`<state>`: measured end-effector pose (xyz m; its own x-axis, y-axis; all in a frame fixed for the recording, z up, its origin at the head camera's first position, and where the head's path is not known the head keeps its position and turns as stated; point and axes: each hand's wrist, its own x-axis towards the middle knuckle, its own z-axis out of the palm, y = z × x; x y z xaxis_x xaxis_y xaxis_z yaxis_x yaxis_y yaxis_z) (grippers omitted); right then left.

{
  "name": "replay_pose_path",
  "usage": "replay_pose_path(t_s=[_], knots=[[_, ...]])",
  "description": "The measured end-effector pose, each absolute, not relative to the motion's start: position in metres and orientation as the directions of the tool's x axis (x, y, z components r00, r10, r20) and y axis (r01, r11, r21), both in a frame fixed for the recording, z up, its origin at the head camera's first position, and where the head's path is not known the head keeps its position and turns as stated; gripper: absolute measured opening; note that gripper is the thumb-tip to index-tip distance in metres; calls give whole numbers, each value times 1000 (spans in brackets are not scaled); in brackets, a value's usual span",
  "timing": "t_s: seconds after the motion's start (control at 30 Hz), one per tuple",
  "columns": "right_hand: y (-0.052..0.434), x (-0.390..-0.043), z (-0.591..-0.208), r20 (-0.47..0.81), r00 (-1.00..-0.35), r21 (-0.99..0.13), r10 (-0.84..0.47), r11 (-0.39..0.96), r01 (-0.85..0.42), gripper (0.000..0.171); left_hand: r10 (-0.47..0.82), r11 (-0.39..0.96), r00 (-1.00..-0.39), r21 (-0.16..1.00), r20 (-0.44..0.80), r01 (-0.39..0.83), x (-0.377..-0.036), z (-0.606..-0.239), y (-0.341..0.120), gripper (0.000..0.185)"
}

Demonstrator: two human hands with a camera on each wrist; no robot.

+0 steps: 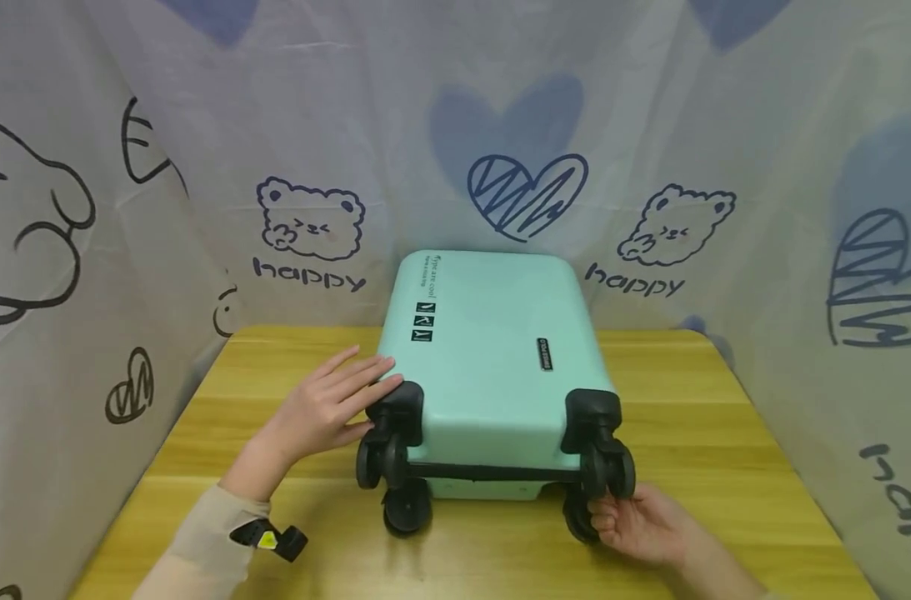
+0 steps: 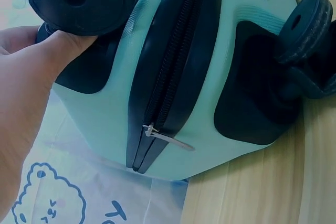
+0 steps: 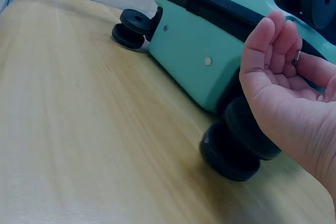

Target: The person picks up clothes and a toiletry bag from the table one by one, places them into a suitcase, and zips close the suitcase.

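Note:
A mint-green hard-shell suitcase (image 1: 493, 321) lies flat on the table, its wheeled end facing me. My left hand (image 1: 326, 410) rests on its near left corner, fingers stretched over the edge. In the left wrist view the thumb touches the black mount under a caster wheel (image 2: 81, 1); a black-edged zipper (image 2: 176, 61) with a metal pull (image 2: 170, 139) runs alongside. My right hand (image 1: 643, 527) is palm up with loosely bent fingers, just below the upper right caster (image 1: 608, 468). In the right wrist view nothing shows in its palm; the lower casters (image 3: 231, 150) are close by.
The suitcase stands on a wood-grain table (image 1: 725, 467). White cloth (image 1: 395, 158) printed with hearts and bears hangs behind and at both sides, close to the suitcase's far end. A dark device (image 1: 271, 537) is strapped on the left sleeve.

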<state>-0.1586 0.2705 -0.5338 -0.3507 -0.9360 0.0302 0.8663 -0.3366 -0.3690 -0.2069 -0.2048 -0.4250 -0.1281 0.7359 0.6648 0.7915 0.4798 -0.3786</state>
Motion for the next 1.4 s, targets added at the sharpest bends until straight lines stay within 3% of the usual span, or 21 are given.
replay_pose_path(t_s=[0.13, 0.27, 0.47, 0.6, 0.93, 1.1, 1.27, 1.4], knots=[[275, -154, -534, 19, -376, -296, -927, -364, 883, 26, 735, 451, -88, -388, 673, 804, -203, -426, -198, 58], [276, -147, -535, 42, -441, -216, -897, -439, 872, 32, 730, 422, -60, -381, 681, 823, -201, -427, -191, 46], [266, -141, -535, 22, -561, -69, -827, -561, 825, 29, 740, 441, -116, -348, 662, 827, -199, -426, -192, 54], [259, -136, -537, 5, -602, -15, -799, -602, 799, 28, 756, 452, -149, -343, 637, 823, -197, -427, -194, 65], [248, -131, -532, -11, -712, -96, -702, -708, 700, 36, 761, 452, -130, -377, 635, 808, -198, -424, -195, 57], [249, -126, -533, 13, -731, -149, -682, -725, 673, 40, 736, 437, -86, -373, 672, 818, -196, -429, -192, 43], [250, -123, -531, 8, -726, -105, -687, -723, 683, 42, 725, 438, -70, -381, 685, 814, -195, -432, -189, 42], [246, -124, -528, -22, -717, -137, -696, -709, 692, 46, 719, 452, -71, -387, 692, 804, -195, -435, -190, 41]])
